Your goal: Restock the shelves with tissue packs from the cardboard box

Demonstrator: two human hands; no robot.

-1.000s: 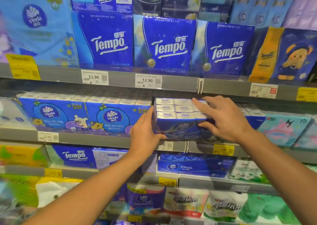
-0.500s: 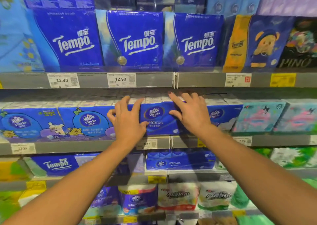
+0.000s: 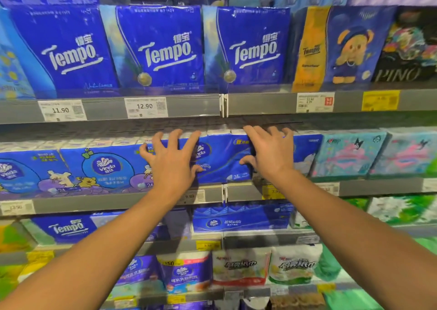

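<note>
Two bare forearms reach up from the lower corners of the frame toward the middle shelf point(image 3: 127, 199) at centre, where a worker seats a dark blue Vinda tissue pack point(image 3: 222, 158) into the row. The left hand point(image 3: 171, 160) lies spread and nearly flat against the pack's front left, fingers straight and fanned, pressing rather than gripping. The right hand point(image 3: 268, 153) rests at the pack's right edge, fingers draped over its top and the thumb tucked low at the side; its grip is loose, and whether it truly clasps the pack cannot be told. The pack stands upright, flush between the cartoon-printed Vinda packs point(image 3: 104, 168) to the left and more blue packs to the right, just above the price rail point(image 3: 189, 196). The step in hand appears to be the final squaring of this pack; the next move likely calls for letting go and turning back to the cardboard box, which is not in view. A second ago the pack was held out in front of the shelf edge, clasped from both sides; now it sits within the row. Beyond, on the upper shelf across the top of the frame, large Tempo packs point(image 3: 163, 49) stand above tags reading 11.90 point(image 3: 61, 110) and 12.90.
</note>
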